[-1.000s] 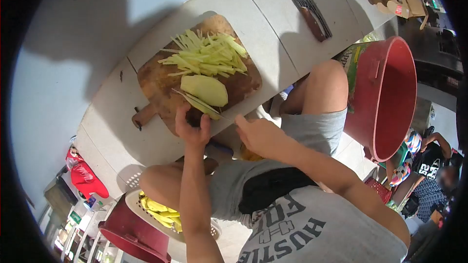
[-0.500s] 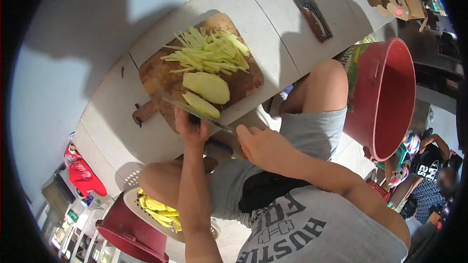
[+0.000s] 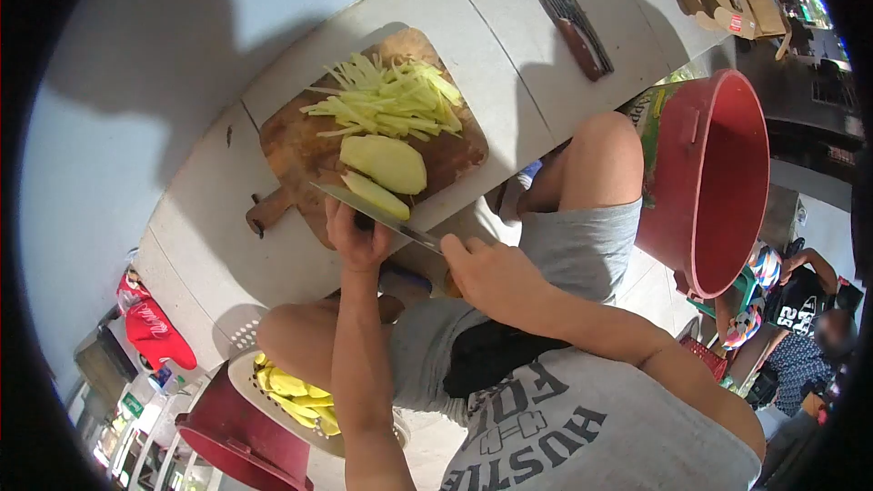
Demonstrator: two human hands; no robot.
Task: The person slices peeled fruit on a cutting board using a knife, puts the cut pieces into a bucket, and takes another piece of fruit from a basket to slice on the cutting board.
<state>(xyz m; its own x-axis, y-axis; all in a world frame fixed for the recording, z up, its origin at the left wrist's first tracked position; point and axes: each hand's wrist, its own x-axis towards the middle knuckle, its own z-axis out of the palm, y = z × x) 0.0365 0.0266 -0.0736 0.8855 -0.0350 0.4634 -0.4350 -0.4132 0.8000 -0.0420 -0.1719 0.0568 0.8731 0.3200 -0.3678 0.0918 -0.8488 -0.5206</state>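
Note:
My right hand (image 3: 496, 282) grips a knife (image 3: 377, 218), its long blade slanting up to the left over the near edge of the wooden cutting board (image 3: 300, 141). Just below the blade, my left hand (image 3: 356, 235) has its fingers curled; the blade hides whatever they hold. Along the blade's far side is a narrow pale green fruit slice (image 3: 375, 195), close to my left fingertips. Beyond it a larger peeled fruit piece (image 3: 384, 164) lies flat on the board. A heap of thin cut strips (image 3: 391, 95) covers the board's far part.
Another knife (image 3: 575, 27) with a brown handle lies on the tiled surface (image 3: 491, 0). A large red tub (image 3: 673, 182) stands at right. At lower left are a basket of yellow pieces (image 3: 296, 391), a second red tub (image 3: 245, 436) and a red cap (image 3: 156, 332). People sit at far right.
The knife has turned a little, so more of its blade face shows, and its tip has shifted slightly right. Both hands stay nearly in place. The board's contents look unchanged.

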